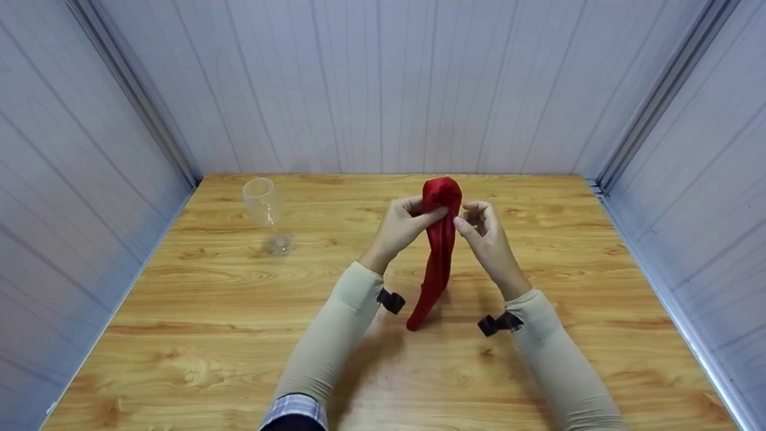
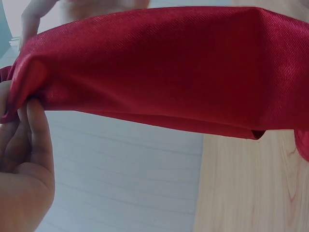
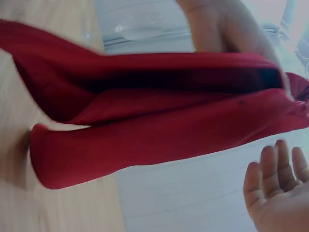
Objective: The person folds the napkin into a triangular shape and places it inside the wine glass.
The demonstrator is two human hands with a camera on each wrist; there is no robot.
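Note:
A long strip of red satin cloth [image 1: 440, 251] hangs down over the table, bunched into a rounded knot-like top. My left hand [image 1: 410, 224] pinches it just below that top, thumb across the front. In the left wrist view, the fingers [image 2: 41, 130] of this hand grip a gathered fold. My right hand [image 1: 488, 236] is at the cloth's right side, its thumb tip right at the edge. The right wrist view shows its fingers [image 3: 275, 176] loosely bent and apart from the cloth [image 3: 159, 140], which hangs there in two folded lengths.
A clear stemmed glass [image 1: 261, 203] stands upright at the back left of the wooden table [image 1: 209, 323]. Pale panelled walls [image 1: 383, 90] close in the back and both sides. Small black wrist cameras stick out from both sleeves.

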